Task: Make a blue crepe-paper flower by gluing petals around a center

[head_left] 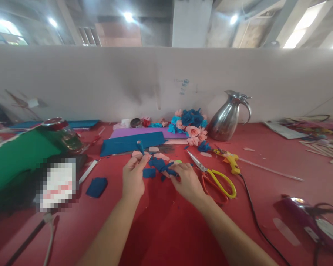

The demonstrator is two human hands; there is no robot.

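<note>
While left grip [134, 173] tight on one blue roll [140, 146], right grip [186, 181] around one blue strip [170, 171]

On a red table [172, 236], the left hand [134, 170] pinches a small blue paper roll [140, 147], while the right hand [187, 179] has its fingers at loose blue pieces [158, 163]; whether it grips one is unclear. Pink scraps [161, 156] lie just beyond, and a blue sheet [130, 144] overlaps a purple sheet [127, 133]. Farther off, paper flowers [192, 131] cluster left of a metal jug [224, 120]. To the right lie scissors [231, 186] and a yellow glue gun [233, 162]. On the left, a dark blue square [96, 187] lies near, a glass jar [69, 139] farther away.
</note>
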